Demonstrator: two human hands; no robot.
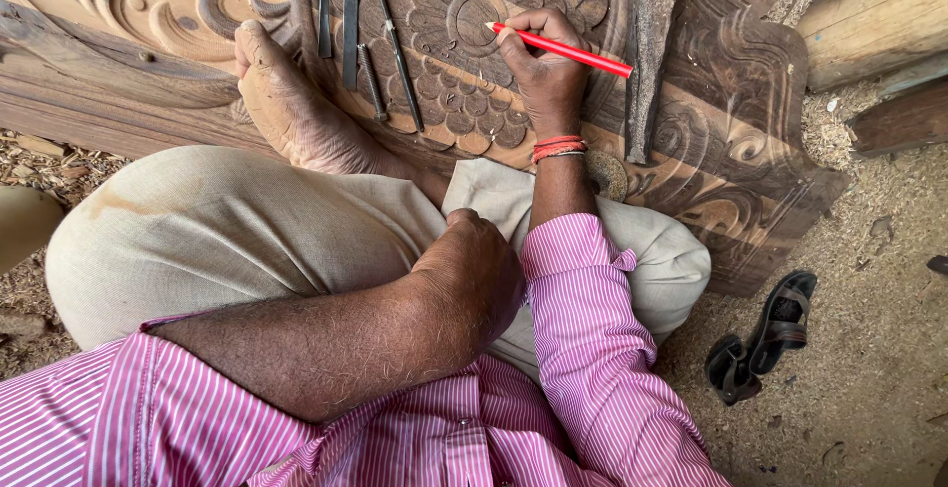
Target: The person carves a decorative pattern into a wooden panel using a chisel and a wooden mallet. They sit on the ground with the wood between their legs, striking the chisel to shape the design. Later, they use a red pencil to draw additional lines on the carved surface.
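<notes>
My right hand [543, 70] grips a red pencil [563, 50], its tip touching the ring at the middle of a carved flower [464, 62] on a large brown wooden panel [731, 102]. Red threads circle that wrist. My left hand [474, 270] rests closed on my lap against my beige trousers [227, 240], holding nothing that I can see. My bare foot [291, 107] lies on the panel, left of the flower.
Several dark metal chisels [395, 52] lie on the carving between my foot and right hand. A black sandal [760, 339] sits on the sawdust-covered ground at right. Wooden beams [879, 23] lie at upper right.
</notes>
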